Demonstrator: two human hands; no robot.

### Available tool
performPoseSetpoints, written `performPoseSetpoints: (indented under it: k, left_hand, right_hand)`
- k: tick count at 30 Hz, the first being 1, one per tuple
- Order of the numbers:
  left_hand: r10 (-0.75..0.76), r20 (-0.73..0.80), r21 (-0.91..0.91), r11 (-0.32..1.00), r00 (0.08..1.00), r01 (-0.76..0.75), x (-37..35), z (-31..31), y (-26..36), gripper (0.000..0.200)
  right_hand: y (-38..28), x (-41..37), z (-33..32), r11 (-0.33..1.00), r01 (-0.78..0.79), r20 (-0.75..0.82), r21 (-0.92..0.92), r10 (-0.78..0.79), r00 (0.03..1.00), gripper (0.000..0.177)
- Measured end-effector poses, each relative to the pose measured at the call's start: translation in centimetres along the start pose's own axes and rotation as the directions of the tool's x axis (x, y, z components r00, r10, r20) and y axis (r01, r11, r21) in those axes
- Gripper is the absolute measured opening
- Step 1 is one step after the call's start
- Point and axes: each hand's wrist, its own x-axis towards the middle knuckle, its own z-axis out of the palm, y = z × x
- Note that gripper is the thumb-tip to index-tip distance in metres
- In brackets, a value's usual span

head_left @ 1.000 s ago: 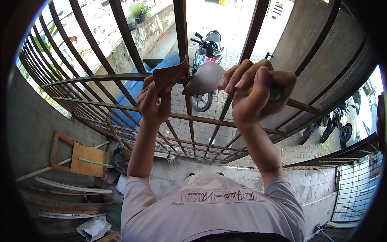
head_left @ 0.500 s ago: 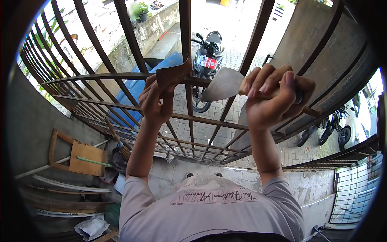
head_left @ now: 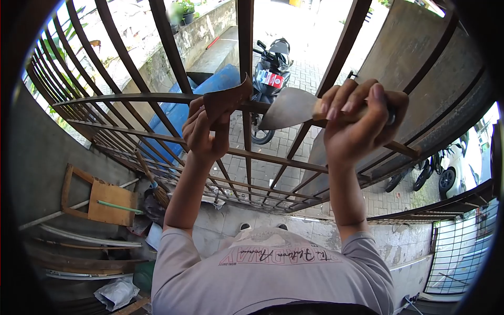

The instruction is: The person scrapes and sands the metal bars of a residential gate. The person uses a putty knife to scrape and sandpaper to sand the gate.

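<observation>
My left hand [head_left: 206, 131] is closed on a curled brown sheet of sandpaper [head_left: 227, 98], close to an upright bar of the brown metal fence [head_left: 245, 47]. My right hand [head_left: 363, 122] grips the wooden handle of a putty knife [head_left: 290, 109]. Its wide grey blade points left, in front of the fence's horizontal rail. Whether the blade touches the metal cannot be made out. A gap lies between the sandpaper and the blade tip.
Beyond the bars stand a parked motorbike [head_left: 271, 79] and a blue drum [head_left: 173, 115]. At left, a broom [head_left: 157, 191], a wooden chair frame [head_left: 107, 202] and several long pipes lean or lie by the wall. A metal panel [head_left: 404, 58] rises at right.
The putty knife and my right hand have shifted slightly, the blade tip moving a little left. My left hand keeps the sandpaper at nearly the same spot. The view has tilted a little.
</observation>
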Motion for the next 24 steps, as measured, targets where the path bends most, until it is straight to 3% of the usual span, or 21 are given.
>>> performPoseSetpoints:
  k: [2, 3, 6, 12, 14, 16, 18, 22, 24]
  left_hand:
    - [-0.009, -0.006, 0.012, 1.0, 1.0, 0.009, -0.2, 0.1, 0.0, 0.015]
    - [-0.013, 0.0, 0.008, 1.0, 1.0, 0.013, -0.3, 0.1, 0.1, 0.015]
    - [-0.037, -0.012, 0.009, 0.999, 0.999, 0.037, -0.5, 0.1, 0.1, 0.015]
    - [-0.027, 0.02, 0.028, 0.999, 0.999, 0.026, -0.2, -0.1, 0.3, 0.018]
    - [-0.073, -0.026, -0.047, 0.996, 0.997, 0.071, -0.3, 0.1, 0.3, 0.022]
    - [-0.056, -0.009, -0.005, 0.998, 0.998, 0.056, -0.4, -0.1, 0.1, 0.018]
    - [-0.037, 0.001, 0.044, 0.998, 0.999, 0.037, -0.4, -0.1, 0.1, 0.018]
    - [-0.05, -0.01, 0.036, 0.998, 0.999, 0.05, -0.5, 0.0, 0.1, 0.018]
    - [-0.059, -0.011, 0.038, 0.997, 0.998, 0.06, -0.4, 0.0, 0.3, 0.018]
  right_hand:
    - [-0.6, 0.5, 0.1, 0.994, 0.008, -0.052, 0.11, -0.003, 0.999, 0.011]
    - [0.6, 0.4, -0.2, 0.994, 0.053, 0.027, 0.098, -0.056, 0.998, 0.01]
    - [0.7, 0.2, 1.6, 0.999, -0.02, -0.007, 0.026, 0.02, 1.0, 0.01]
    - [-0.7, 1.0, 0.4, 0.999, 0.042, 0.024, 0.001, -0.042, 0.999, 0.013]
    - [-0.7, 0.9, 1.2, 0.999, 0.044, -0.048, -0.009, -0.044, 0.998, 0.013]
    - [-1.0, 1.1, 0.2, 0.994, 0.014, 0.069, -0.11, -0.006, 0.998, 0.008]
    - [-1.4, 1.2, -0.4, 0.996, 0.005, 0.074, -0.095, 0.002, 0.997, 0.008]
    - [-0.1, 0.4, 1.6, 0.998, 0.061, -0.085, 0.021, -0.059, 0.995, 0.01]
    - [-0.1, 1.2, 0.5, 0.997, 0.049, 0.039, -0.065, -0.046, 0.998, 0.011]
